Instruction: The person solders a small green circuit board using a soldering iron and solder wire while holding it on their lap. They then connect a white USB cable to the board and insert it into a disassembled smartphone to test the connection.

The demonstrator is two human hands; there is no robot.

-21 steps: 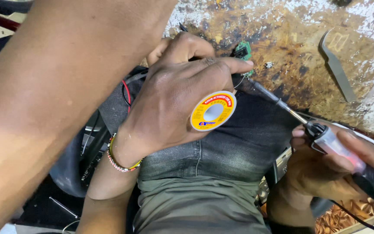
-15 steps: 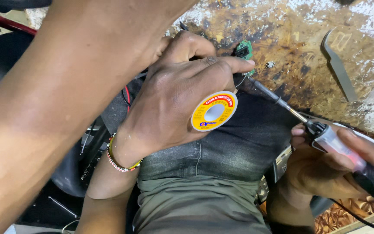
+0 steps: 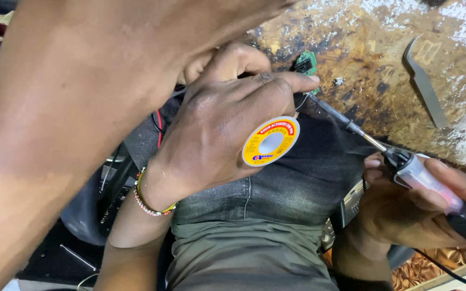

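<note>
Solder spool (image 3: 271, 141) in left hand (image 3: 219, 129), soldering iron (image 3: 400, 161) in right hand (image 3: 405, 207).

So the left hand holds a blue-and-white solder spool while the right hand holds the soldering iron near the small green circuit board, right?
Not quite: the head view shows the solder spool is yellow and red, not blue and white. The rest holds.

Barely any change: big forearm (image 3: 82, 124) in the foreground crept toward 3 o'clock, covering more of the counter (image 3: 384, 59) top edge. Solder spool (image 3: 271, 141) slid slightly toward 6 o'clock.
</note>
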